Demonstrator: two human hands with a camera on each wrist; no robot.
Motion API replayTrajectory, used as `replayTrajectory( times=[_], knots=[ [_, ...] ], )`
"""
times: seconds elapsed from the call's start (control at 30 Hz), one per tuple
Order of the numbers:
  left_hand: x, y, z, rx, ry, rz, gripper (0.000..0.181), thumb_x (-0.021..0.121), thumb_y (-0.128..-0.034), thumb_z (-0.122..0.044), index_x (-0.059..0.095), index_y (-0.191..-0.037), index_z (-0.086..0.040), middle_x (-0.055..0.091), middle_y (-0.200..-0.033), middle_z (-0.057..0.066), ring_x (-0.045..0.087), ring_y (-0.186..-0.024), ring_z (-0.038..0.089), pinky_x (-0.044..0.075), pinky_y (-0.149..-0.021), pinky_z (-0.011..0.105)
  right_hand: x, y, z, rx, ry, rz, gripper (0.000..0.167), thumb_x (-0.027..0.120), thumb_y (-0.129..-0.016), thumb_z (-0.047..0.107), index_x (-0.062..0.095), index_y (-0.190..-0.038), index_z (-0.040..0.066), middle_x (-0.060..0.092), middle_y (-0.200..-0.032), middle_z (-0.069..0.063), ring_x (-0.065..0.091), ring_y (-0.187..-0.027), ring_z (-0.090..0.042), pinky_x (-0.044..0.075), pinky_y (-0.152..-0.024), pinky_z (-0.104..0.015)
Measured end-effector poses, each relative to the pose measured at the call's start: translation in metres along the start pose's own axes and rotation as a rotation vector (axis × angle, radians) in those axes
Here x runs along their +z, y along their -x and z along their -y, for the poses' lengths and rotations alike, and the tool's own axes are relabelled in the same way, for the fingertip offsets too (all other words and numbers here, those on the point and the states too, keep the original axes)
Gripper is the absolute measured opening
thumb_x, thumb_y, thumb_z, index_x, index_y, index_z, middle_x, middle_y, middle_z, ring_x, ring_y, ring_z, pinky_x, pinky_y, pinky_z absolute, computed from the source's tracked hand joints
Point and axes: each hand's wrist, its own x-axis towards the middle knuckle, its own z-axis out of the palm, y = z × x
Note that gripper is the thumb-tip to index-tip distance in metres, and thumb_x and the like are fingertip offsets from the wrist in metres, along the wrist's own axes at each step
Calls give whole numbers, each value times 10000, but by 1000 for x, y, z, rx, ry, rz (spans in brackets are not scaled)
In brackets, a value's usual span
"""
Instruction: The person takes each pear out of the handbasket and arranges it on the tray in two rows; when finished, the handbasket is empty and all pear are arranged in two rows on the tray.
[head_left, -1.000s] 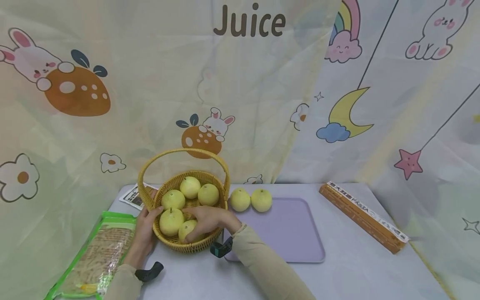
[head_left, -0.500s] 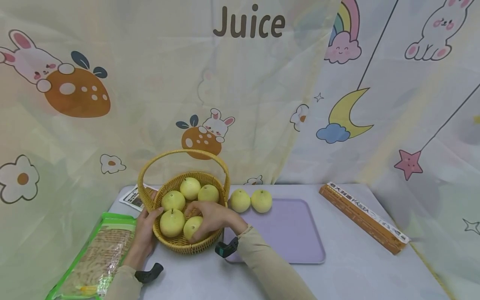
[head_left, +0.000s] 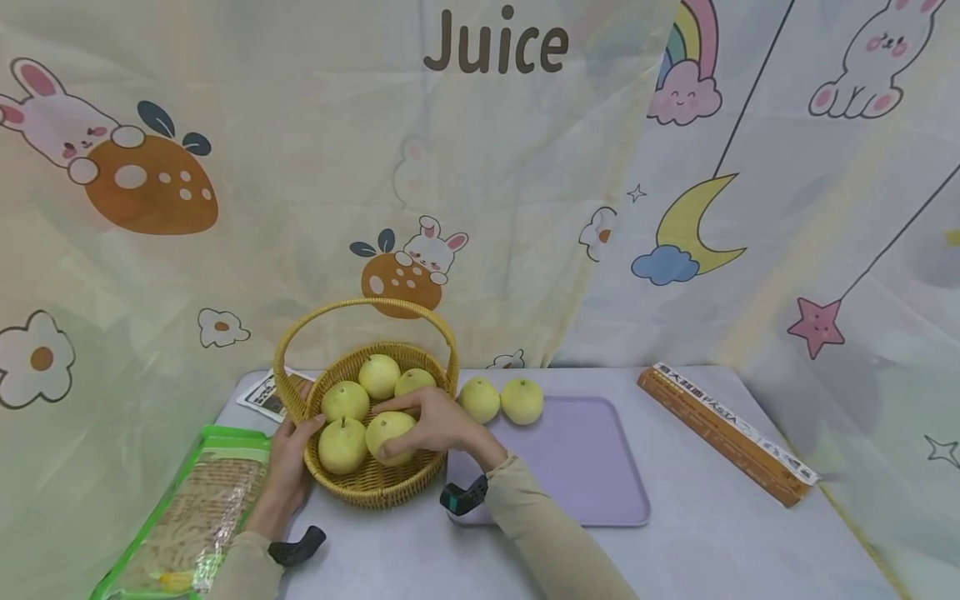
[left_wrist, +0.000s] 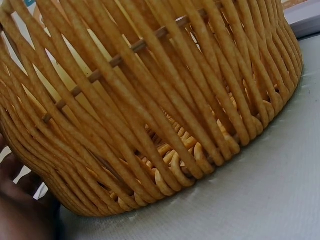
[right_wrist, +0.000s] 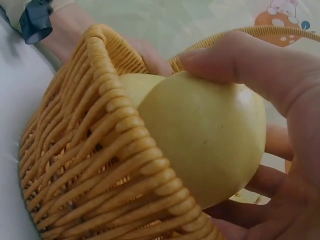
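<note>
A wicker basket (head_left: 378,497) with a tall arched handle stands on the table and holds several round yellow pears. My left hand (head_left: 288,462) grips its left side, thumb at the rim and fingers along the outer wall. With thumb and fingers curled round it, my right hand (head_left: 444,425) holds one pear (head_left: 386,429) in the front part of the basket. In the right wrist view the held pear (right_wrist: 215,130) sits above the woven rim, my thumb on top of it. The left wrist view is mostly basket wall (left_wrist: 150,100), with blurred fingers at the lower left.
Right of the basket lies a flat purple tray (head_left: 585,467). Two more pears (head_left: 501,401) are at its back left corner. A long pasta box (head_left: 727,433) lies farther right. A green-edged food packet (head_left: 198,508) and a small packet (head_left: 270,395) lie left.
My right hand has lifted the pear up and moved it slightly right from the basket's front bottom. The left hand stays on the basket's left side.
</note>
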Motion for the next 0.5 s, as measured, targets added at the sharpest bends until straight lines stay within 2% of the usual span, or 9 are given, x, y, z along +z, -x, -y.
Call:
replayTrajectory(
  times=[0.13, 0.3, 0.5],
  knots=[
    [0, 2, -1, -3, 6, 3, 683, 525, -1105, -256, 209, -1709, -283, 194, -1784, 0, 225, -1632, 251, 308, -1287, 307, 2, 2, -2, 5, -35, -51, 604, 945, -784, 400, 763, -1333, 224, 747, -1309, 100, 644, -1042, 2, 575, -884, -201],
    [0, 3, -2, -7, 17, 6, 688, 526, -1103, -247, 205, -1711, -250, 216, -1779, 11, 248, -1624, 251, 344, -1258, 260, 0, 7, -2, 15, -105, -121, 571, 950, -777, 416, 770, -1309, 313, 737, -1309, 151, 639, -1178, 13, 546, -975, -210],
    [1, 1, -2, -7, 8, -4, 681, 524, -1103, -251, 214, -1708, -285, 207, -1781, -15, 236, -1630, 234, 311, -1283, 293, -10, 18, 3, -16, -185, -132, 527, 943, -801, 375, 766, -1298, 355, 724, -1345, 147, 628, -1155, -14, 546, -894, -215]
  ],
)
